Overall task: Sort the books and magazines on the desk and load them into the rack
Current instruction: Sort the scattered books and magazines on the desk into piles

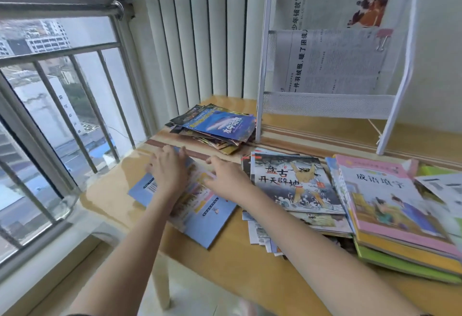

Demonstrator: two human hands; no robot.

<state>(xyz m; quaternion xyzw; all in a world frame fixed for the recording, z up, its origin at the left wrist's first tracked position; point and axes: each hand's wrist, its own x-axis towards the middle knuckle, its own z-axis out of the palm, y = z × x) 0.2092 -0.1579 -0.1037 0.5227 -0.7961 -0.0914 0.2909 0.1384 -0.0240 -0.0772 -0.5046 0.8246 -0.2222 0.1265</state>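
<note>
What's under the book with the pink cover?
The pink book tops a stack: a yellow book lies under it, then a green one at the bottom. Only their edges show; their covers are hidden. A paper overlaps the pink book's right corner.

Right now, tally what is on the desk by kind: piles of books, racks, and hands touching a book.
Piles of books: 4, under the hands, by the curtain, middle, pink-topped
Racks: 1, white rack
Hands on a book: 2, left hand, right hand
Total: 7
</note>
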